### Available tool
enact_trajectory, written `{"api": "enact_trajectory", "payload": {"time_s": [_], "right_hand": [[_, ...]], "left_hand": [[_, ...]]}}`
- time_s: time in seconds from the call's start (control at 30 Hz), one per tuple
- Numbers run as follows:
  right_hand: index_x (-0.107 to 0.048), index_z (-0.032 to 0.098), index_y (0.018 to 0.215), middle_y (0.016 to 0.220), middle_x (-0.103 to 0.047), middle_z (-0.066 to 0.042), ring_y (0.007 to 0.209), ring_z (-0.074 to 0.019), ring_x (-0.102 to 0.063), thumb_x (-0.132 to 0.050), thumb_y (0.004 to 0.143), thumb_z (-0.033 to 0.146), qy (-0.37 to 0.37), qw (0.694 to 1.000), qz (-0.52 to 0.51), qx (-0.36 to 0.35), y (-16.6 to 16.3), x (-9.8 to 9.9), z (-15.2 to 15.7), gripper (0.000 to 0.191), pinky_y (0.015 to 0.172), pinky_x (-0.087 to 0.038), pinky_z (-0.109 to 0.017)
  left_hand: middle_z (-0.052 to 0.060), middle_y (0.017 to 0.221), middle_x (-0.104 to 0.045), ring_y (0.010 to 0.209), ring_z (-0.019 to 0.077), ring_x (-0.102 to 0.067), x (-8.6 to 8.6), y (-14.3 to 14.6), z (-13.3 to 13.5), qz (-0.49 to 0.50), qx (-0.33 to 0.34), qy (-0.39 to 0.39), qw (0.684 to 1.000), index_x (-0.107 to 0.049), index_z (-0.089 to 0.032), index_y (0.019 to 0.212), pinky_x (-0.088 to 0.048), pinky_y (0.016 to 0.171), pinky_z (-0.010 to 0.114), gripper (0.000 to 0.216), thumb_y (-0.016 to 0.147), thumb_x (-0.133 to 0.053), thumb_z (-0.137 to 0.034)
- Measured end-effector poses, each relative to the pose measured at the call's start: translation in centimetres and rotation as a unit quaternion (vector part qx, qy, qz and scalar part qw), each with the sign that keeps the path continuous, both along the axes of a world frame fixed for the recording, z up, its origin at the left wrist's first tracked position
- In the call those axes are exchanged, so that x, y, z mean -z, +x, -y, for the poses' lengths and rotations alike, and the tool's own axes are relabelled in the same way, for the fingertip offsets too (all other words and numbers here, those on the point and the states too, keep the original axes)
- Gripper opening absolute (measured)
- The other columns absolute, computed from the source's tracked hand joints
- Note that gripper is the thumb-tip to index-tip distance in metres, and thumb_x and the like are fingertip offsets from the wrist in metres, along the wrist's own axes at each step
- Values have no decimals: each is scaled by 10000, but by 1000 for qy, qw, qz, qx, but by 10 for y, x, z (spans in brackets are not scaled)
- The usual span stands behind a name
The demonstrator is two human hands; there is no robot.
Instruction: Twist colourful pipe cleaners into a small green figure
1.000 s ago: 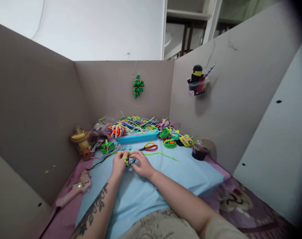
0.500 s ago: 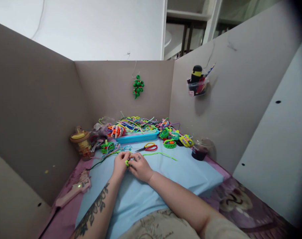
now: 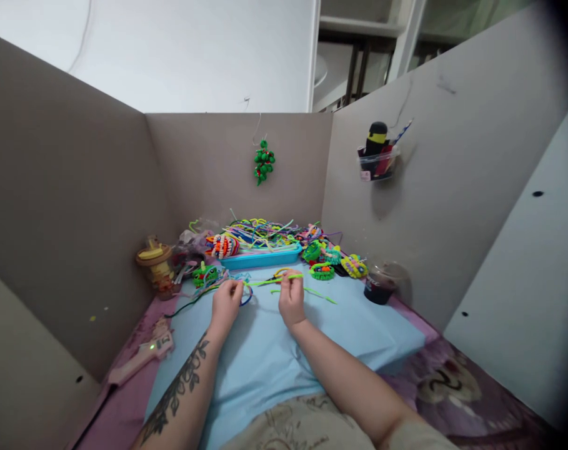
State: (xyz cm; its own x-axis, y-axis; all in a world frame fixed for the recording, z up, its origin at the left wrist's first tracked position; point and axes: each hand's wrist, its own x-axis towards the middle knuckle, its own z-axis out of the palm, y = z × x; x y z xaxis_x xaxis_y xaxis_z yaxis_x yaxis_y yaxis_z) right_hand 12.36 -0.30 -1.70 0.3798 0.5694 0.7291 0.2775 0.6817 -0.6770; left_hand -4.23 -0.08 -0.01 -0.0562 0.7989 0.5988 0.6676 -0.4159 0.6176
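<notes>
A lime-green pipe cleaner point(image 3: 265, 282) stretches between my two hands above the blue cloth. My left hand point(image 3: 226, 303) pinches its left end, and a dark blue loop point(image 3: 249, 296) sticks out beside those fingers. Whether that loop is joined to the green strand I cannot tell. My right hand point(image 3: 292, 299) has thumb and fingers closed on the strand's other end, with a short tip showing past them. Behind the right hand lie scissors point(image 3: 278, 272), partly hidden. Another lime-green pipe cleaner point(image 3: 318, 295) rests on the cloth to the right.
A blue tray point(image 3: 260, 257) heaped with coloured strands stands at the back. Finished colourful pieces point(image 3: 322, 271) sit right of it, near a dark drink cup point(image 3: 378, 289). At left are a lidded cup point(image 3: 156, 265) and a pink glue gun point(image 3: 143, 359). Panels enclose the table.
My hands, together half a second ago, have moved apart, the right one going rightward. The green pipe cleaner is now drawn out between them. The view has shifted slightly.
</notes>
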Motion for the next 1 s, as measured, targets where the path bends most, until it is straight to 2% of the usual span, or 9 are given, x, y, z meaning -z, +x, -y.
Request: {"api": "enact_trajectory", "payload": {"time_s": [0.1,0.23,0.37,0.43,0.57,0.67,0.73,0.87,1.0], "right_hand": [[-414,209,876,913,-469,-59,876,-170,-474,-323,887,242,-13,1000,15,-17,5,1,-2,98,829,-392,-343],[-494,189,890,898,-510,-64,886,-181,-491,-349,866,230,-5,987,131,-97,2,6,-2,153,820,-402,-343],[-512,182,1079,1000,-543,-89,934,-206,-490,-497,797,233,11,964,229,-132,-6,9,-2,287,838,-401,-364],[-540,194,1054,977,-567,-83,936,-209,-494,-524,793,234,18,959,248,-133,-8,10,-2,265,843,-399,-369],[-594,202,916,855,-595,-57,852,-192,-517,-520,810,229,11,969,219,-115,-7,9,-2,132,798,-413,-350],[-610,196,868,831,-601,-46,839,-185,-524,-559,787,230,-9,970,206,-132,-6,9,-4,101,808,-405,-344],[-619,197,830,819,-597,-35,834,-176,-530,-577,772,229,-33,969,186,-159,-7,9,-6,78,805,-407,-329],[-609,193,778,756,-566,-5,741,-145,-534,-612,729,254,-110,964,101,-220,-9,11,-9,78,693,-430,-269],[-588,187,771,726,-571,12,689,-126,-541,-640,683,286,-163,942,-7,-293,-11,13,-12,143,642,-438,-242]], "left_hand": [[15,609,-578,593,140,-509,-3,1,2,69,20,-27,997,-579,-161,640,-362,572,235,283,784,-476,-382],[12,607,-589,588,133,-512,-6,0,3,167,37,-67,983,-601,-144,661,-384,567,224,301,736,-532,-427],[15,614,-596,590,134,-514,-5,5,4,180,88,-99,975,-621,-139,679,-391,560,224,311,709,-562,-443],[24,640,-612,612,140,-527,-3,9,6,165,122,-103,973,-628,-142,684,-406,584,231,301,711,-564,-434],[28,633,-615,600,144,-530,-1,15,9,144,145,-102,974,-633,-153,670,-409,576,237,305,716,-552,-444],[24,620,-610,588,139,-526,-1,14,10,136,141,-85,977,-630,-157,650,-403,569,235,299,719,-548,-437],[30,641,-617,611,143,-536,-2,13,10,118,141,-69,981,-630,-159,652,-410,589,239,287,730,-542,-420],[47,701,-634,670,157,-553,-4,13,12,69,146,-45,986,-632,-165,682,-420,635,251,258,761,-517,-382],[53,715,-634,701,165,-557,-6,12,14,22,148,-37,988,-630,-173,695,-423,663,264,269,785,-484,-380]]}}
